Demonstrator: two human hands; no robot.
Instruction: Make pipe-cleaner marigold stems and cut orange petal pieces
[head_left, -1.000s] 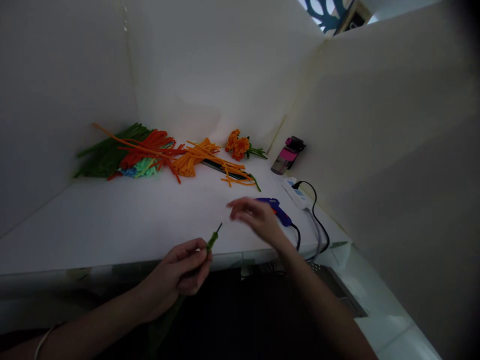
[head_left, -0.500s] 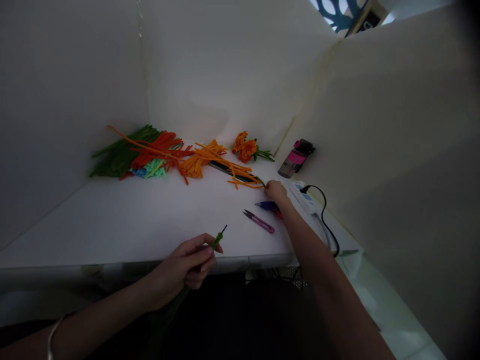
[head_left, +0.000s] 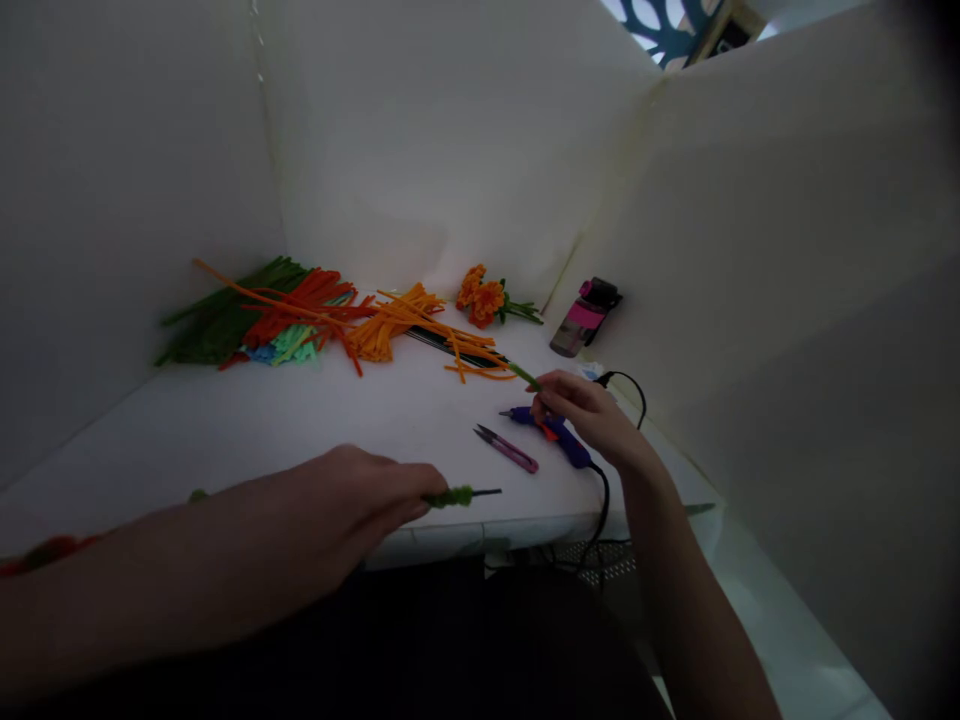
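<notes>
White table in a dim, pale-walled corner, a hand over each side

The white table (head_left: 247,430) has its front edge just beyond dark-clothed legs (head_left: 570,630); pale tiles (head_left: 787,630) show at lower right. At the near edge, the left hand (head_left: 367,500) is closed around a green fuzzy stem (head_left: 452,497), its dark wire tip pointing right. An orange-red shape (head_left: 56,550), blurred, lies beside the left forearm. Mid-table are pink-handled snips (head_left: 508,450) and a blue glue gun (head_left: 574,447). Above the gun, the right hand (head_left: 585,408) pinches the near end of a green strip (head_left: 524,376). Farther back lie orange strips (head_left: 382,330), red strips (head_left: 296,312) and green strips (head_left: 214,325), with orange flowers (head_left: 480,297) near the back wall (head_left: 420,150) and a bottle (head_left: 581,320) by the right wall (head_left: 787,250). A patterned teal panel (head_left: 660,35) shows above the walls.
</notes>
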